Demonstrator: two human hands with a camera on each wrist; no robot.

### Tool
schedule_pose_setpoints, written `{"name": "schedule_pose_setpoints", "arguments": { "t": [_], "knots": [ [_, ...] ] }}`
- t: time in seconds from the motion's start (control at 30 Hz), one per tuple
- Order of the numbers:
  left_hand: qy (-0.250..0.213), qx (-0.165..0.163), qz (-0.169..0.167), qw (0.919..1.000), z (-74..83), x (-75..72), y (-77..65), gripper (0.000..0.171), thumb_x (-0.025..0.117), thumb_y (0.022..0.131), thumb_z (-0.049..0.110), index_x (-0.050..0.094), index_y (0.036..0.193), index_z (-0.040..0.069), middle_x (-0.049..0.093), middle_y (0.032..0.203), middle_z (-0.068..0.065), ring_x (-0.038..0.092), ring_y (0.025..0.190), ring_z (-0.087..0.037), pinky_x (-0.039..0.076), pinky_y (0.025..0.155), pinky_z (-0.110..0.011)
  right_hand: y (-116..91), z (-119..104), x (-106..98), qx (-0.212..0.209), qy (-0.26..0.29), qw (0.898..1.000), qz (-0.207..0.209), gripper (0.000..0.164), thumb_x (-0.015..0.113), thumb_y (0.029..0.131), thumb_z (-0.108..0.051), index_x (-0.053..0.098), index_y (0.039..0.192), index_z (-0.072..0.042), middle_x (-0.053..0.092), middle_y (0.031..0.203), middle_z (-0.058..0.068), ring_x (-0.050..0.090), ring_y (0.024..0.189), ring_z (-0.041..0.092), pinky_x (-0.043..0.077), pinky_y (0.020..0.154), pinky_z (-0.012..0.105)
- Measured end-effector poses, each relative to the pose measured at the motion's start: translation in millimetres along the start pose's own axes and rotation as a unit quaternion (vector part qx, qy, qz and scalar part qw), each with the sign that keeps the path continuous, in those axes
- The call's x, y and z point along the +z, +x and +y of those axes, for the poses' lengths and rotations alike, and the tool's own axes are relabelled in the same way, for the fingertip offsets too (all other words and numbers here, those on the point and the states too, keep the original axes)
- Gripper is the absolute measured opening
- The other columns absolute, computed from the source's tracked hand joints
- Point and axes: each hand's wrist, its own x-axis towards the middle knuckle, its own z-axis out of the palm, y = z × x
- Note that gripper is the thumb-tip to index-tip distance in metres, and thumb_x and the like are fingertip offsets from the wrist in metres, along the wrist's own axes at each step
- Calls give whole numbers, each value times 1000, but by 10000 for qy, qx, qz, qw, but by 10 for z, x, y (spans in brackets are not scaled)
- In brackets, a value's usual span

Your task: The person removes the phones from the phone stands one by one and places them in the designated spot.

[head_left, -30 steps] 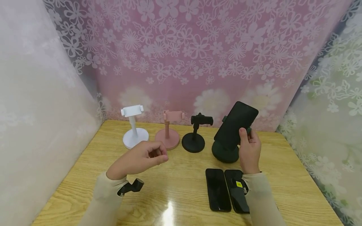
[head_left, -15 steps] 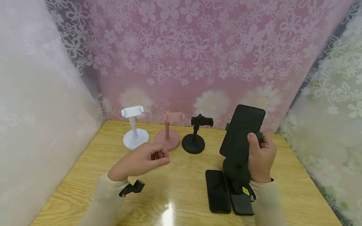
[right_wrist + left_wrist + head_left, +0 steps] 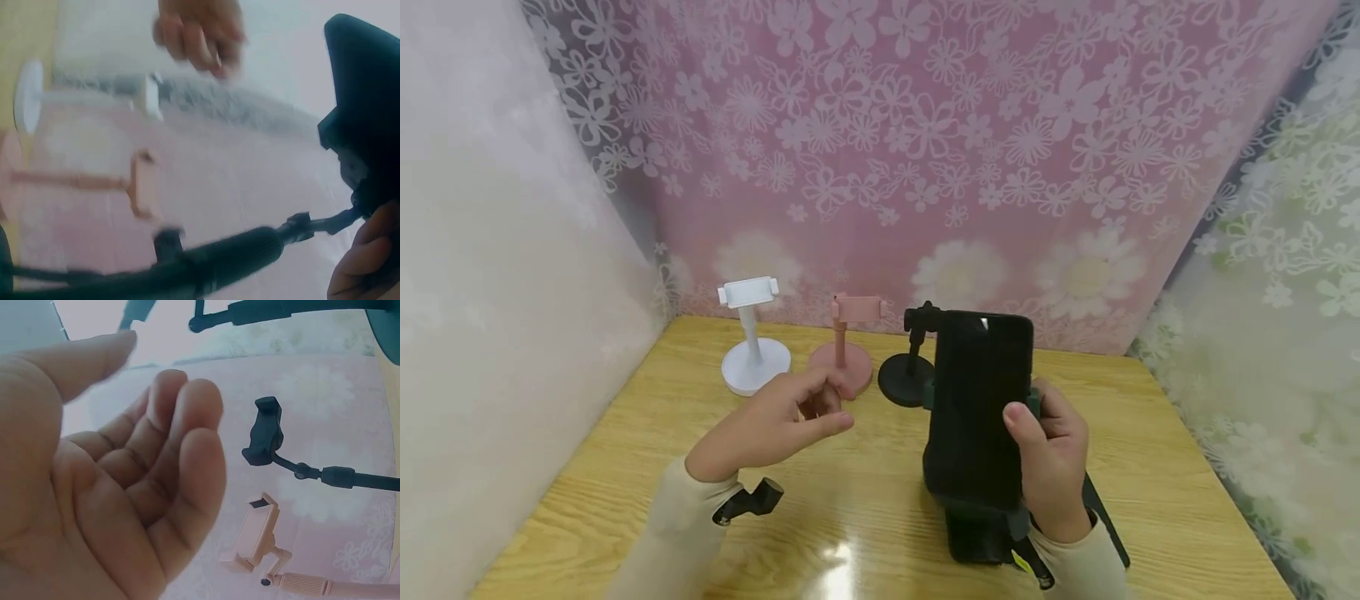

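Observation:
My right hand (image 3: 1052,458) grips the right edge of a black smartphone (image 3: 979,400) together with the clamp of a dark green phone stand (image 3: 237,257). The thumb lies on the phone's front, and the other fingers (image 3: 361,265) curl behind it in the right wrist view. Seen from the head, the phone stands nearly upright and hides most of the stand. My left hand (image 3: 778,427) hovers over the table's middle, fingers loosely curled around nothing. Its palm (image 3: 94,506) shows in the left wrist view.
Along the back of the wooden table (image 3: 625,467) are a white phone stand (image 3: 752,350), a pink one (image 3: 840,354) and a black one (image 3: 904,379). Two more phones lie at the front: one (image 3: 973,542) under the held stand, another (image 3: 1105,521) behind my right wrist. Floral curtains (image 3: 880,150) surround the table.
My right hand has brought the phone and green stand from the back right toward me, then leftward in front of the black stand, turning the phone straighter. My left hand has barely moved.

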Motion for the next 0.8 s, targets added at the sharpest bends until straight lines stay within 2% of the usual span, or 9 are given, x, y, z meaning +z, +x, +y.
{"name": "schedule_pose_setpoints", "arguments": {
  "t": [0.1,0.23,0.37,0.47,0.6,0.67,0.8],
  "knots": [
    [-26,228,-154,9996,26,-22,-17,17,72,100,22,63,114,20,66,86,7,63,74,-12,54,65,-30,-82,54,147,-78,325,9978,-576,14,46,101,8,55,91,6,41,74,5,49,66,14,41,56,25],
    [-43,450,-549,9975,48,-38,-37,15,73,99,23,66,112,18,66,87,9,64,78,-10,56,72,-30,-154,177,278,-212,656,9903,-1207,18,38,104,6,56,101,5,40,78,6,49,72,13,41,60,28],
    [-9,652,-899,9938,60,-34,-43,19,76,97,26,68,110,16,65,86,10,63,79,-7,55,75,-29,-232,275,359,-65,820,9848,-1530,23,34,106,4,57,112,5,52,86,5,61,84,9,54,70,22],
    [74,804,-1055,9911,66,-24,-42,18,78,95,29,67,102,16,65,84,11,63,79,-5,56,76,-28,-298,322,428,-80,556,9858,-1585,18,38,105,3,56,103,5,49,79,4,57,72,10,51,61,23],
    [207,920,-1165,9887,71,-23,-58,16,76,97,29,66,90,18,66,83,12,63,80,-2,57,77,-27,-362,375,500,-257,44,9881,-1517,15,46,103,2,52,90,1,35,68,4,37,57,14,34,48,29],
    [293,959,-1179,9879,77,-25,-65,16,74,98,28,66,87,19,65,83,13,62,78,-1,56,74,-26,-378,403,511,-284,-44,9880,-1517,16,49,104,-1,53,88,0,35,66,3,36,56,13,34,48,28],
    [566,1034,-1111,9868,78,-10,-60,17,73,98,28,66,84,21,63,79,15,58,73,-1,52,68,-22,-381,502,481,-426,104,9860,-1607,19,54,105,-8,58,92,4,40,65,4,44,55,13,40,46,28]
  ]
}}
